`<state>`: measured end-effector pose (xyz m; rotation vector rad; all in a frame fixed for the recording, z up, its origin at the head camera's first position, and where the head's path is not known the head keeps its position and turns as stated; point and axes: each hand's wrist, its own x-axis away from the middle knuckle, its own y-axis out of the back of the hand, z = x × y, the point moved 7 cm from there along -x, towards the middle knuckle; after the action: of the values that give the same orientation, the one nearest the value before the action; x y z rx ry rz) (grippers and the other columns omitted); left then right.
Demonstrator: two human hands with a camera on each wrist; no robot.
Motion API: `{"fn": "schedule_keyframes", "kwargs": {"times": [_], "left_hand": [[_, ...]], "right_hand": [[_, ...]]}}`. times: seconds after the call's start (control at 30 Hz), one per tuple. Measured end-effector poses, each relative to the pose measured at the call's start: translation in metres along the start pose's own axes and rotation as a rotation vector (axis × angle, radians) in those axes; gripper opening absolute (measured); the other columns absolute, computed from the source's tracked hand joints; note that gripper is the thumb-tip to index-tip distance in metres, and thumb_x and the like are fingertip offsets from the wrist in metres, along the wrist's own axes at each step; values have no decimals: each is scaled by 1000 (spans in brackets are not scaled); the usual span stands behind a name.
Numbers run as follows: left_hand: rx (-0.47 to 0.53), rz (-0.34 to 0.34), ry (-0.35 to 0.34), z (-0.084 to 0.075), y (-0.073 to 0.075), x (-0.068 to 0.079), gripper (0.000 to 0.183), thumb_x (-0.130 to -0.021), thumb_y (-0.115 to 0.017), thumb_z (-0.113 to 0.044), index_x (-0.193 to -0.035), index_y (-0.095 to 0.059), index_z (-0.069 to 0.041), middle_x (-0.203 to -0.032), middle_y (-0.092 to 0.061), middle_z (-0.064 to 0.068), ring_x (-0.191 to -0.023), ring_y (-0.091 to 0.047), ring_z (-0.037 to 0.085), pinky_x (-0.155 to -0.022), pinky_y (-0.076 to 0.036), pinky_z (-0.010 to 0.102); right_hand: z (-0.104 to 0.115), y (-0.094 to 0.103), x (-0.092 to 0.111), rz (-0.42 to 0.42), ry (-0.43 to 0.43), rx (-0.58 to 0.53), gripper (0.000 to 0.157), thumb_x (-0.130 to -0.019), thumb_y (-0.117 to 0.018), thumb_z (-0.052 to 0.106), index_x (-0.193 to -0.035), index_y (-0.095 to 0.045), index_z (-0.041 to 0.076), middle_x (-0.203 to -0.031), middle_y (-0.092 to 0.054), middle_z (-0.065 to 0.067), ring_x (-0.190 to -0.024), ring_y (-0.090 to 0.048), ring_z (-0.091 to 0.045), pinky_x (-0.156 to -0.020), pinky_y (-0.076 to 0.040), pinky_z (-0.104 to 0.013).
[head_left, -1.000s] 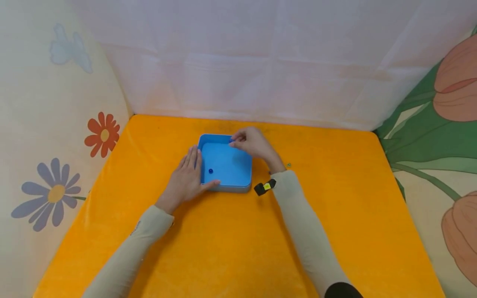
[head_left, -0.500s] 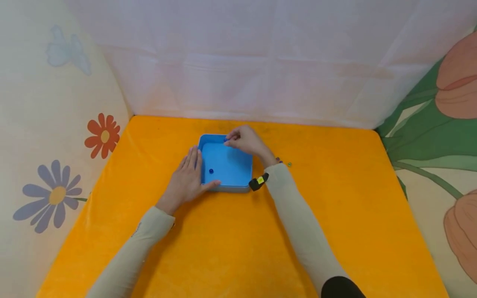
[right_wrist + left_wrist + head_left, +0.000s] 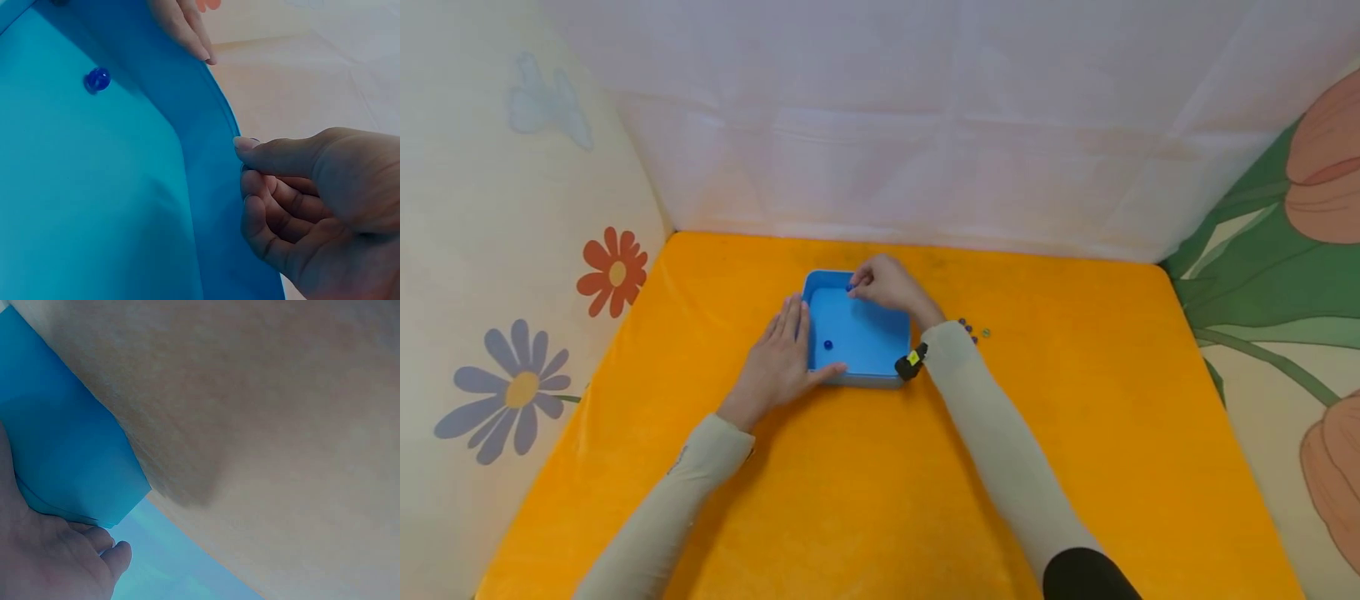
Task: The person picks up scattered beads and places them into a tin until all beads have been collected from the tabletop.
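A shallow blue box (image 3: 859, 333) sits on the orange cloth. My left hand (image 3: 777, 358) lies against its left wall with straight fingers, the thumb along the front rim. Over the box's far part, my right hand (image 3: 887, 285) pinches a blue marble (image 3: 850, 287) between thumb and fingertips; in the right wrist view the fingers mostly hide that marble. Another blue marble (image 3: 98, 79) lies on the box floor, towards the front left. In the left wrist view only the box's outer wall (image 3: 75, 437) and part of the left hand show.
Several dark blue marbles (image 3: 967, 328) lie on the cloth right of the box, partly beside the right sleeve. Close to them is a greenish clear marble (image 3: 987, 332). A pale curtain (image 3: 880, 167) hangs behind the table, with flowered cloths at both sides.
My right hand has shifted left over the box with the pinched marble, and the marbles beside the sleeve have come into view. The left hand stays in place.
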<state>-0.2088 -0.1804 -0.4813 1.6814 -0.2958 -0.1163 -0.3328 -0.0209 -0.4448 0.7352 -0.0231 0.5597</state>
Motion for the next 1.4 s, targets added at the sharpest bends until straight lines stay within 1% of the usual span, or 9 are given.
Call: {"fn": "schedule_keyframes", "kwargs": {"times": [0.2, 0.47, 0.67, 0.8, 0.9, 1.07, 1.4], "left_hand": [[-1, 7, 14, -1, -1, 0, 125, -91, -51, -82, -165, -5, 7, -176, -3, 27, -165, -9, 45, -133, -18, 55], [-11, -8, 12, -3, 1, 0, 124, -91, -52, -82, -165, -8, 8, -176, -5, 27, -164, -11, 45, -133, -19, 55], [-4, -13, 11, -3, 1, -2, 124, -91, -53, -82, -165, -9, 7, -176, -4, 27, -164, -11, 45, -133, -19, 55], [-8, -9, 12, -4, 1, -3, 124, -91, -52, -82, -165, -8, 7, -176, -4, 27, -165, -11, 45, -133, -19, 55], [-10, -3, 14, -4, 2, -3, 124, -91, -52, -82, -165, -7, 8, -176, -3, 27, -165, -10, 45, -133, -18, 54], [0, -3, 11, -3, 2, -2, 123, -92, -52, -81, -165, -8, 8, -176, -3, 27, -165, -10, 44, -133, -19, 54], [4, -5, 7, 0, 1, -1, 124, -92, -52, -81, -165, -6, 8, -176, -3, 27, -164, -11, 45, -133, -19, 55]], "right_hand": [[0, -3, -4, 19, -21, 17, 18, -103, -69, 21, -114, -75, 8, -108, -74, -6, -95, -65, -22, -88, -58, -31], [-2, -4, -8, 18, -16, 6, 23, -103, -69, 17, -121, -73, 4, -107, -72, -10, -95, -63, -24, -86, -56, -32], [-3, 0, -6, 6, -19, 9, 25, -103, -68, 17, -124, -73, 4, -109, -71, -9, -98, -62, -24, -89, -56, -33], [-1, 4, -1, -8, -6, 13, 24, -104, -68, 18, -123, -73, 4, -107, -70, -8, -96, -61, -24, -87, -55, -33], [0, 9, 4, -19, 11, 7, 24, -104, -68, 19, -122, -74, 5, -106, -70, -9, -94, -61, -24, -83, -54, -32], [-4, 16, 13, -47, 24, -20, 25, -103, -70, 22, -122, -74, 6, -104, -70, -8, -92, -60, -23, -79, -52, -31], [-12, 32, 38, -101, 59, -79, 29, -102, -71, 25, -123, -74, 4, -108, -72, -11, -96, -63, -25, -84, -57, -36]]}}
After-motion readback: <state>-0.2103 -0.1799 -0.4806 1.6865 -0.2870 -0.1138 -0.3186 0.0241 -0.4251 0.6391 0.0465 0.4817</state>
